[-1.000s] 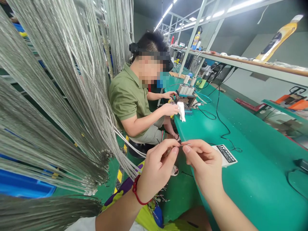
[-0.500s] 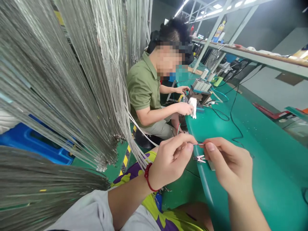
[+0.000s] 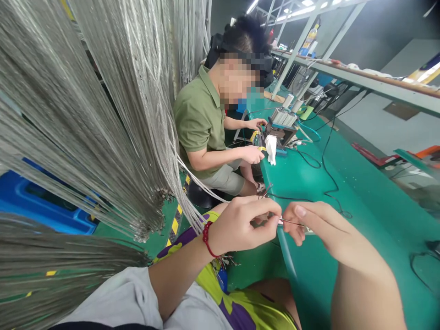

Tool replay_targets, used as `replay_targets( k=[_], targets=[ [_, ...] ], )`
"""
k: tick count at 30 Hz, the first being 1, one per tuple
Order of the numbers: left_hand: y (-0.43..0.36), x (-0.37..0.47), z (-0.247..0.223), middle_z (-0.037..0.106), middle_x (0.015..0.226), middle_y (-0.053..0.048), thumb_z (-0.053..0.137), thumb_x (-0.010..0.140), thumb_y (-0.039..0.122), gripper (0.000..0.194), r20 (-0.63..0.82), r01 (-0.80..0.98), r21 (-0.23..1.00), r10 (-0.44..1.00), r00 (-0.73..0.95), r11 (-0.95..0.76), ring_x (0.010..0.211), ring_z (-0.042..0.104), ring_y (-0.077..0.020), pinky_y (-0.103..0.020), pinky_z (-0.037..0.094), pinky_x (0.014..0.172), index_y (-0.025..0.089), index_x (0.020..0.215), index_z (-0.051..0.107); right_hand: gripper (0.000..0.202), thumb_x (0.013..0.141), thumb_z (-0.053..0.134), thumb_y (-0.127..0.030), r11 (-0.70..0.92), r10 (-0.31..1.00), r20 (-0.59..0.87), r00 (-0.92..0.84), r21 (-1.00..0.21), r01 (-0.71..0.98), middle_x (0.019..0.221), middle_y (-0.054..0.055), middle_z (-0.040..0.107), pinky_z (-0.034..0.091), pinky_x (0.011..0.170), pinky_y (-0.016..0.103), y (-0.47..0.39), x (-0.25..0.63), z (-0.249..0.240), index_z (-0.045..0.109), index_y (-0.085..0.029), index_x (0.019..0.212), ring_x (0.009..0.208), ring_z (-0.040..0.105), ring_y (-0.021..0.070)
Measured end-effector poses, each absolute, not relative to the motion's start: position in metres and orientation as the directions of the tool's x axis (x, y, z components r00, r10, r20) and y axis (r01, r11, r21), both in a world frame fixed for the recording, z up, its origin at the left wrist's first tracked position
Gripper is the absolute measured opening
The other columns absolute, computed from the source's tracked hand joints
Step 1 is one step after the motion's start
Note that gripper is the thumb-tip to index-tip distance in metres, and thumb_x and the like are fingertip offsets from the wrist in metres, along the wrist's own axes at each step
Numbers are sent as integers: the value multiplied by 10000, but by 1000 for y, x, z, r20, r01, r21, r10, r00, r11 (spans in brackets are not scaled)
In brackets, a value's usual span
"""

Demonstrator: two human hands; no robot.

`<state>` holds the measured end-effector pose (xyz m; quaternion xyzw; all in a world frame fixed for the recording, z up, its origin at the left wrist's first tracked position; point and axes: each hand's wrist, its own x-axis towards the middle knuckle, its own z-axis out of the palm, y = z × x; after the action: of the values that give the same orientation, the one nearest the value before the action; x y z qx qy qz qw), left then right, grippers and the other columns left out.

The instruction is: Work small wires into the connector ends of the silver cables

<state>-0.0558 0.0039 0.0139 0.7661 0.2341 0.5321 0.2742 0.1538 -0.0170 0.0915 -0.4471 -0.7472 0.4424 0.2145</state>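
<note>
My left hand (image 3: 245, 224), with a red bracelet at the wrist, pinches a thin dark wire (image 3: 291, 222) between thumb and fingertips. The wire sticks out to the right and crosses in front of the fingers of my right hand (image 3: 319, 224). That hand is loosely curled, its thumb raised off the wire. Above my left knuckles, short reddish wire ends (image 3: 266, 190) stick up. Grey sheathed cables (image 3: 195, 208) run down from the hanging bundle behind my left wrist. A small pale thing behind my fingers is mostly hidden.
Thick bundles of grey cable (image 3: 103, 114) hang at the left, above a blue bin (image 3: 44, 201). A green bench (image 3: 360, 256) runs along the right. Farther along it, a co-worker (image 3: 202, 110) sits at a bench machine (image 3: 280, 126), near a white glove (image 3: 271, 149). Black cords (image 3: 326, 160) cross the bench.
My right hand has let its pinch on the wire loosen and turned, its thumb now lifted. My left hand keeps its pinch. The view has shifted slightly, and the co-worker's near hand has drawn back from the glove.
</note>
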Motion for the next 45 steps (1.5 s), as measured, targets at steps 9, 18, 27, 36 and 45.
replay_targets(
  k=[9, 18, 27, 36, 45],
  targets=[
    [10, -54, 7, 673, 743, 41, 646, 962, 162, 95, 680, 204, 568, 595, 429, -797, 660, 586, -119, -258, 436, 611, 224, 912, 698, 244, 1027, 610, -294, 324, 865, -78, -496, -668, 670, 682, -19, 634, 374, 581, 272, -15, 158, 99, 719, -214, 824, 622, 484, 139],
    [13, -53, 3, 666, 794, 29, 648, 954, 163, 73, 601, 314, 571, 647, 470, -758, 726, 652, -147, -266, 484, 662, 227, 928, 673, 241, 1080, 534, -213, 586, 810, 153, -565, -179, 791, 799, 39, 719, 402, 657, 323, -24, 152, 99, 714, -205, 919, 713, 624, 197],
    [13, -51, 4, 629, 769, 15, 596, 1001, 192, 99, 612, 461, 449, 639, 465, -765, 685, 642, -166, -280, 497, 617, 213, 913, 638, 259, 1054, 528, -299, 434, 886, 260, -384, -174, 884, 646, 1, 591, 295, 551, 329, -30, 137, 87, 601, -216, 820, 548, 513, 169],
    [8, -49, 5, 643, 796, -10, 543, 1042, 196, 159, 579, 630, 314, 669, 466, -710, 684, 656, -191, -307, 475, 574, 198, 906, 625, 308, 950, 564, -414, 61, 972, -106, -209, -746, 663, 558, -22, 526, 295, 483, 282, -4, 132, 74, 602, -218, 715, 510, 426, 141],
    [8, -51, 9, 632, 795, -14, 511, 1050, 168, 183, 512, 711, 273, 723, 463, -648, 695, 665, -204, -316, 467, 566, 194, 918, 635, 233, 845, 658, -405, -159, 946, -246, -211, -920, 358, 535, -85, 368, 163, 472, 258, 11, 129, 57, 581, -212, 742, 494, 267, 94]
  ],
)
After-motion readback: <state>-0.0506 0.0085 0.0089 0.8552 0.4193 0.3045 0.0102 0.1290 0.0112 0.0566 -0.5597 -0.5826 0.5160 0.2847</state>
